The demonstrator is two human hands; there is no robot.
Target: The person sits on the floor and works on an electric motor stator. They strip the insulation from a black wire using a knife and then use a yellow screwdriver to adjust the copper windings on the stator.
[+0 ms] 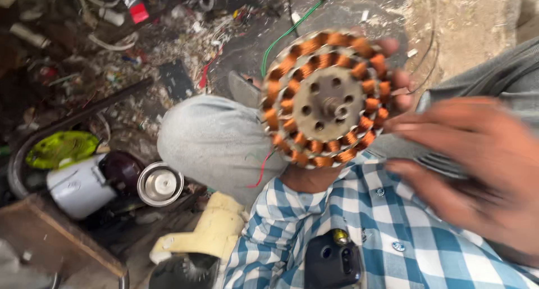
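My left hand point(393, 81) is mostly hidden behind the round copper-wound stator point(327, 99); only fingertips show past its rim. My right hand point(477, 165) is blurred, its wrist cut off by the frame's right edge, so its grip is unclear.

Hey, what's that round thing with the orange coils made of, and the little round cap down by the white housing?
The stator, held up by the left hand, looks like glossy copper wire wound on a dull grey metal core with a steel-looking shaft. The cap looks like shiny, mirror-bright metal, perhaps chromed or polished steel.
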